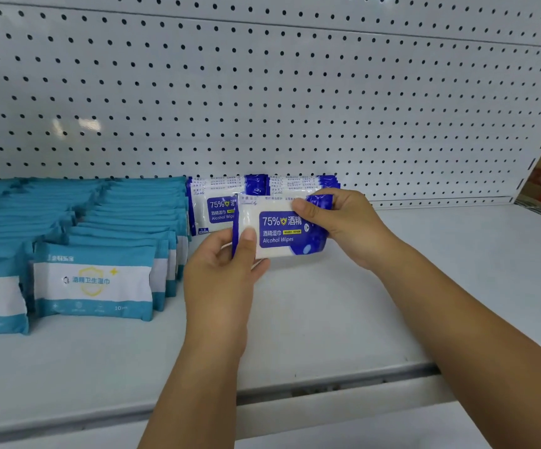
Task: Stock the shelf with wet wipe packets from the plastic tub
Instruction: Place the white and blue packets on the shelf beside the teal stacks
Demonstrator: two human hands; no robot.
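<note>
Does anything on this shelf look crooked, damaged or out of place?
Nothing stands out. The teal-and-white wet wipe packets stand in tidy rows on the white metal shelf, the blue-and-white alcohol wipe packets stand upright at the white pegboard, and the left hand and right hand hold one more blue-and-white packet.

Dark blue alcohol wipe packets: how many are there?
3 visible: the held packet between left hand and right hand; left rear packet; right rear packet, both at the pegboard. Layered edges suggest more hidden behind.

Blue-and-white packet [279, 230], teal-and-white packets [92, 281] (white pegboard [262, 92] black-dotted).
</note>
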